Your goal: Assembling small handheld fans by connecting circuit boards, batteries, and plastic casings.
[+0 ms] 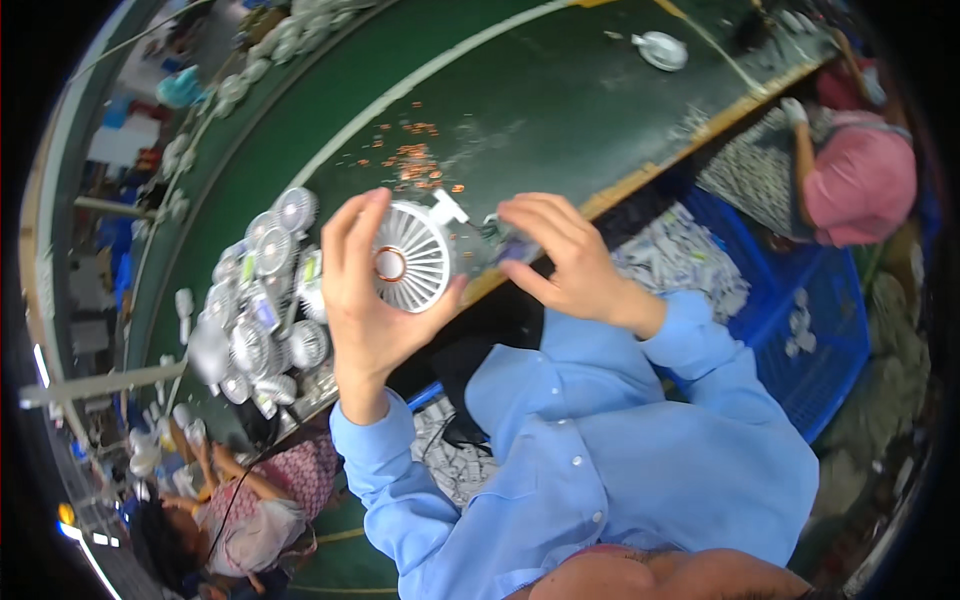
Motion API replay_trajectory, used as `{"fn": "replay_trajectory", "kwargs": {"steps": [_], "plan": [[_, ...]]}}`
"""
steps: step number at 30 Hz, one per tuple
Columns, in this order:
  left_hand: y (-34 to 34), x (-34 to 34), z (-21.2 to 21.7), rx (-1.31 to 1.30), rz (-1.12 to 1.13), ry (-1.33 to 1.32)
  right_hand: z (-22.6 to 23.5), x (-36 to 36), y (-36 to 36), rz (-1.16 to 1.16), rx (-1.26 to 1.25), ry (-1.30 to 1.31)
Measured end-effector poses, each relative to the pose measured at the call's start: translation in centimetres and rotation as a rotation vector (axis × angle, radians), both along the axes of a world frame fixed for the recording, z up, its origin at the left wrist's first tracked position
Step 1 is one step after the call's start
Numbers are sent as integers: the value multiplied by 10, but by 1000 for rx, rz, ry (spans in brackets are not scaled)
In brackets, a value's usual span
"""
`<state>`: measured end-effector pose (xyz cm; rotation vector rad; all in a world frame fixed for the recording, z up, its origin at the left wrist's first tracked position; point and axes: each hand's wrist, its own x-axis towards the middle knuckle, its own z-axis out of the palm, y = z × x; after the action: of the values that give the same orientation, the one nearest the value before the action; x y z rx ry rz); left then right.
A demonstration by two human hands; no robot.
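My left hand [352,295] is closed around the rim of a small white fan [425,262]. Its round slatted grille faces up, with a copper-coloured ring at the centre, and a short white T-shaped stem sticks out on the far right side. Just right of the fan, my right hand [585,268] is raised with thumb and fingers apart, and nothing clear shows between them. A small dark, blurred thing [490,230] appears beyond its fingertips; I cannot tell what it is. Loose copper-coloured rings [412,160] lie scattered on the green table [520,110] beyond the fan.
To the left is a heap of white fans [270,250]. A white round part [660,50] lies far right on the table, whose wooden edge [640,182] runs in front of me. Blue crates [825,350] stand at right. Co-workers sit right, in pink [860,185], and lower left [250,510].
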<state>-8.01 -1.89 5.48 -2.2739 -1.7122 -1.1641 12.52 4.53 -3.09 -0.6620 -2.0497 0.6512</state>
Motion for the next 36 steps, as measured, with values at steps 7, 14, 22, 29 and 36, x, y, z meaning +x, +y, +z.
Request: {"fn": "replay_trajectory", "kwargs": {"steps": [7, 14, 22, 29, 36], "plan": [[5, 52, -82, -243, -31, -449, -50, 66, -7, 38, -878, 205], [-32, 70, -131, -352, 104, -722, -79, 89, -24, 485, -1539, 411], [-63, 92, -137, -385, 38, -613, -42, 77, -25, 458, -1257, 276], [-41, 108, -128, -90, -192, -600, -20, 70, -32, 452, -1100, 10], [-38, 107, -141, 75, -189, -467, -18, 67, -32, 363, -950, -112]]}}
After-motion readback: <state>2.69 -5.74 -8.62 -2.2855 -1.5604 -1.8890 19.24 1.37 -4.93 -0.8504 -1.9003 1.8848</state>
